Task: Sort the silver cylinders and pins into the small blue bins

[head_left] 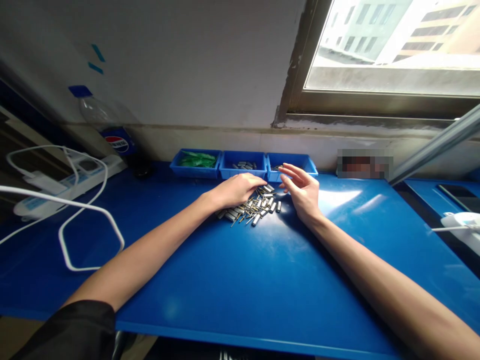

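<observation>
A heap of several small metal parts (258,206) lies on the blue table (240,280) in front of three blue bins. My left hand (236,190) rests palm down on the left side of the heap, fingers stretched flat over the parts. My right hand (302,190) hovers at the heap's right edge, fingers spread and slightly curled, with nothing visible in it. The left bin (195,163) holds green pieces, the middle bin (243,165) holds grey metal parts, and the right bin (296,162) shows a few parts at its left end.
A white power strip (71,182) with looping white cables (90,235) lies at the left. A plastic cola bottle (108,127) leans against the wall. A window is at upper right, with a metal rail (435,145) and a white device (463,222) at right.
</observation>
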Motion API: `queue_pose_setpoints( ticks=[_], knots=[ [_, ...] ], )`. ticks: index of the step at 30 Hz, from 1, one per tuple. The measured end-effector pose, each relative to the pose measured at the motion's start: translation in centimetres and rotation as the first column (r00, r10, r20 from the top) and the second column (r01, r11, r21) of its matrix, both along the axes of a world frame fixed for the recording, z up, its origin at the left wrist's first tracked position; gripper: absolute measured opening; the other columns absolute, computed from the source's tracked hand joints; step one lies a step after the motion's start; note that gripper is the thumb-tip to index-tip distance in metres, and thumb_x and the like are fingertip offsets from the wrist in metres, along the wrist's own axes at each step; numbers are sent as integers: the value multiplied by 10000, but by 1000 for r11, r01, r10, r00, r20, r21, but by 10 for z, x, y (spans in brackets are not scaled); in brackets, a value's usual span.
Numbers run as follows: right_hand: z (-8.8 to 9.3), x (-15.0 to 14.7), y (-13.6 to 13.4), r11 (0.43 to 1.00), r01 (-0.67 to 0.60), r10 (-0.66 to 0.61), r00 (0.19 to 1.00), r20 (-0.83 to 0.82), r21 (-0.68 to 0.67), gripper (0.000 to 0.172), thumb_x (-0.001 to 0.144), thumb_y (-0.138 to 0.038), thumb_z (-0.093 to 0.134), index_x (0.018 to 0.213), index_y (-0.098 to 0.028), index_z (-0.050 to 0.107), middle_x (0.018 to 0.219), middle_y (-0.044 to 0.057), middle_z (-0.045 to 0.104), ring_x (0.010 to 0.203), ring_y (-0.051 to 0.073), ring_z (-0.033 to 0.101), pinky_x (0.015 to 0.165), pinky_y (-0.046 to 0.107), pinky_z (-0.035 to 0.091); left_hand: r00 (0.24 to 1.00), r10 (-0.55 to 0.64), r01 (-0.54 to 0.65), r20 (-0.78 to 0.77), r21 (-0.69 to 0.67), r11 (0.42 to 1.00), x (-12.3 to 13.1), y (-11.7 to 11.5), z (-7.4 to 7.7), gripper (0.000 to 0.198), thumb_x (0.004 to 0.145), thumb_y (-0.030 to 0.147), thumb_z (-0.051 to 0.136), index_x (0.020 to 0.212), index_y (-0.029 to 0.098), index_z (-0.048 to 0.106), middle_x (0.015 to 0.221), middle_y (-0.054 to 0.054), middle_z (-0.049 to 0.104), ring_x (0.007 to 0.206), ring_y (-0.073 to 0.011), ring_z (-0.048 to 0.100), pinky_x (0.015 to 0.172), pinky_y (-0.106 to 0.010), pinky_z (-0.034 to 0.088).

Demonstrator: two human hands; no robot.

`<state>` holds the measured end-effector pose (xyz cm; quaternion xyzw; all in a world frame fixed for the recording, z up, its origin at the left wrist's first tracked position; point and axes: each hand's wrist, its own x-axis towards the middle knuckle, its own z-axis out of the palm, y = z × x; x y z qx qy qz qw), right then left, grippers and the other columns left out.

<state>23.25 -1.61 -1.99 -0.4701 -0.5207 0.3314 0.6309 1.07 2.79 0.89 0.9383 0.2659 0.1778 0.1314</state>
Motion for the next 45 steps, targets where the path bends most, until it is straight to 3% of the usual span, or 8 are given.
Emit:
queue_pose_setpoints(
  ticks=[5,15,23,28,34,40,45],
  knots=[
    [0,1,-1,999,-45,44,997,65,7,459,837,-467,792,1225,-230,735,1173,113,794,687,178,707,691,382,617,993,2,-4,-115,-15,1000,-2,1,-1,463,924,22,572,1327,190,727,1357,-106,732,1248,-250,698,1081,-333,534],
    [-1,1,-1,996,-91,92,994,64,-15,386,858,-462,760,1156,-218,736,1050,85,799,632,154,647,639,343,565,988,86,-78,-126,74,994,-7,2,4,228,912,105,657,1042,206,815,998,-69,803,928,-209,745,818,-270,528],
    [1,0,-2,994,-104,105,994,22,-33,324,826,-429,776,1081,-230,766,984,61,803,600,141,621,619,329,553,1000,-17,17,-3,-99,995,-16,4,18,190,842,39,654,942,162,758,891,-46,760,784,-152,695,688,-230,486],
    [2,0,-3,986,-155,158,987,42,-67,278,823,-416,771,1026,-226,774,805,19,774,570,136,599,609,314,541,974,21,24,223,-197,980,-13,1,27,140,836,91,690,954,144,746,886,-47,764,804,-155,723,755,-240,557],
    [11,-3,-10,922,-356,364,931,30,-152,387,767,-437,841,1085,-222,791,859,40,805,627,160,665,623,325,575,899,92,-45,428,-118,992,-3,-6,24,202,801,141,779,1002,145,753,941,-58,752,798,-150,717,768,-259,580],
    [14,-4,-12,904,-382,393,920,20,-191,357,729,-462,890,985,-220,831,845,47,812,609,160,661,604,337,582,898,79,-43,432,-92,995,3,-8,16,162,834,144,759,996,142,751,953,-59,752,792,-145,709,746,-258,581],
    [5,2,-4,941,-307,315,949,36,-140,347,759,-478,876,975,-208,840,802,42,801,608,162,660,598,323,555,939,133,-102,316,-114,988,2,-6,9,232,894,191,725,1119,141,752,1060,-81,797,909,-191,757,854,-306,606]
  ],
)
